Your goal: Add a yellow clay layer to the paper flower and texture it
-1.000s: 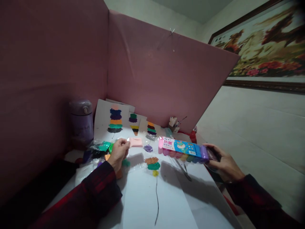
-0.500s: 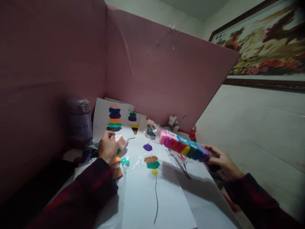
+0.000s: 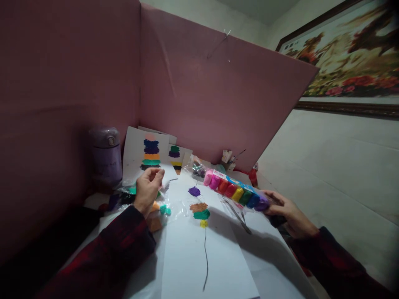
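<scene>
My right hand (image 3: 291,214) grips the purple end of a long clear pack of modelling clay (image 3: 230,191), with blocks from pink through red, yellow, green and blue to purple. The pack is held tilted above the table, its pink end up and to the left. My left hand (image 3: 148,191) is closed in a pinch over the loose clay and wrappers; whatever is between its fingertips is hidden. Below that hand lie a teal clay lump (image 3: 165,210) and a brown clay piece (image 3: 156,224). A white sheet (image 3: 187,257) bears purple, brown, green and yellow smears and a dark line.
Tweezers (image 3: 238,218) lie under the pack. Several painted sheets (image 3: 134,145) lean against the pink partition (image 3: 212,91). A lilac flask (image 3: 106,155) stands at left. Crumpled clear plastic (image 3: 177,211) lies beside the white sheet. A holder with brushes (image 3: 229,158) stands at the back.
My left hand has moved slightly up and right, and now covers most of the pale pink block. The pack in my right hand has tipped a little and shifted slightly left.
</scene>
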`<state>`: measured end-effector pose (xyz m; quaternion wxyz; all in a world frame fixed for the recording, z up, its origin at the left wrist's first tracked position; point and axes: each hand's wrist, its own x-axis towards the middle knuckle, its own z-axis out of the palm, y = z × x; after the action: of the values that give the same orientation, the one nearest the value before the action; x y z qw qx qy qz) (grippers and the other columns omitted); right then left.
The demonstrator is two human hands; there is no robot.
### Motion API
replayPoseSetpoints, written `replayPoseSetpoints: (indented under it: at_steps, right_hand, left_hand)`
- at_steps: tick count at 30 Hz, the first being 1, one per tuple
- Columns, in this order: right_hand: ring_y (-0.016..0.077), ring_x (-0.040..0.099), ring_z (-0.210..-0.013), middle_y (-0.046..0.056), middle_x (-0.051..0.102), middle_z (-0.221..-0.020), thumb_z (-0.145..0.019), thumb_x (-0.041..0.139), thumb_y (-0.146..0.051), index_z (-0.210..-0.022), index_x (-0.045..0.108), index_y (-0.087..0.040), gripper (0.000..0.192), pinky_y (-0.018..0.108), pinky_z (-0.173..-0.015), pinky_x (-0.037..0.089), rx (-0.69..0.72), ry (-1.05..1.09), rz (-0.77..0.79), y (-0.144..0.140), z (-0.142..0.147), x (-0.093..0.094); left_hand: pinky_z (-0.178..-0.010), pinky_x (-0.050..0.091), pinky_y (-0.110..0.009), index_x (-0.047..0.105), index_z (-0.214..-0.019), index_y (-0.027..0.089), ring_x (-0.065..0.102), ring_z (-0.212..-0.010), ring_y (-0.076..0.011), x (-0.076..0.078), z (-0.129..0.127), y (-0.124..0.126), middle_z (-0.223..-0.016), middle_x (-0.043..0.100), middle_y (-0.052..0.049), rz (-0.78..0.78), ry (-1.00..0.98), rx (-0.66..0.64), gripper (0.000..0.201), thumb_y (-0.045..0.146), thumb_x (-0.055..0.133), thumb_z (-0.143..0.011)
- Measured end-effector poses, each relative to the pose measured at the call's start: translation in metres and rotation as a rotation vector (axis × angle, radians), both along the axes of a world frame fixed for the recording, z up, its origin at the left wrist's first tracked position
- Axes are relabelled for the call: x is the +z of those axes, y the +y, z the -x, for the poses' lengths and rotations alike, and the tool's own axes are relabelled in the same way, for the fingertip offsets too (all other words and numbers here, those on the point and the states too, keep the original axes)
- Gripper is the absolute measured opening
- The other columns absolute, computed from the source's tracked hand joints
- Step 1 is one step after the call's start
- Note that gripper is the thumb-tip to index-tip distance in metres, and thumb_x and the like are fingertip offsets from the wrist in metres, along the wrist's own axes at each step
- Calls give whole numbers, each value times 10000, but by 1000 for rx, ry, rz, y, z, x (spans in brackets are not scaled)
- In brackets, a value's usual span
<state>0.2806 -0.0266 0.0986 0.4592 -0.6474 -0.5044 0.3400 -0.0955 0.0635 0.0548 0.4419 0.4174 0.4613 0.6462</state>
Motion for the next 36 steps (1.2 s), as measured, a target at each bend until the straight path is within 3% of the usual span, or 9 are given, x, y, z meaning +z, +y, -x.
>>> replayPoseSetpoints:
  at_steps: [4,8,12,16,21,25,30,36]
  right_hand:
    - [276,684,-845,69,723,-887,-532,659,-204,-1005,648,-193,474,315,-653,533,9,-32,-13,0,3,0]
    - [286,683,-868,78,724,-961,-538,656,-200,-1018,666,-192,481,310,-631,537,25,-110,-28,0,6,1]
    - [270,674,-836,72,722,-965,-540,653,-189,-1046,667,-193,506,301,-608,525,40,-136,-22,0,8,0]
    - [256,659,-830,66,719,-936,-536,656,-161,-1045,671,-189,510,297,-625,515,53,-97,-24,1,7,-1]
    - [196,615,-698,44,698,-880,-517,660,-141,-1071,657,-185,556,247,-511,444,38,-49,7,0,9,-2]
    - [184,609,-711,33,693,-913,-502,650,-114,-1068,646,-203,573,228,-506,439,79,-36,9,-3,12,1]
    - [171,581,-623,21,678,-859,-520,628,-150,-1122,604,-213,606,218,-429,399,114,-75,42,-9,17,10]
    - [160,589,-613,35,669,-964,-576,652,-182,-1181,568,-217,612,232,-453,451,196,-217,22,-14,22,23]
  left_hand:
    - [-381,250,-191,584,-961,124,336,-413,-71,3,-6,-8,-628,505,14,126,-212,-371,555,663,549,-833]
    - [-381,292,-174,556,-987,106,453,-466,-88,4,-8,-10,-718,573,-54,212,-363,-524,564,648,414,-920]
    - [-441,382,-182,563,-966,101,523,-527,-102,3,-10,-10,-759,593,-79,234,-434,-562,499,568,387,-968]
    - [-459,389,-190,592,-938,94,512,-530,-98,2,-11,-10,-745,588,-67,205,-426,-516,418,482,439,-967]
    - [-511,385,-172,654,-932,117,485,-570,-75,-3,-11,-9,-767,605,-25,108,-311,-380,258,315,711,-777]
    - [-456,289,-162,711,-900,146,413,-538,-56,-5,-9,-9,-752,618,0,51,-178,-323,256,259,771,-678]
    - [-407,187,-200,755,-835,103,329,-441,-58,-1,-6,-12,-612,636,-52,116,-11,-571,280,250,824,-607]
    - [-406,96,-203,720,-1049,105,217,-421,-33,-7,-10,-15,-608,586,-15,175,31,-786,471,423,796,-711]
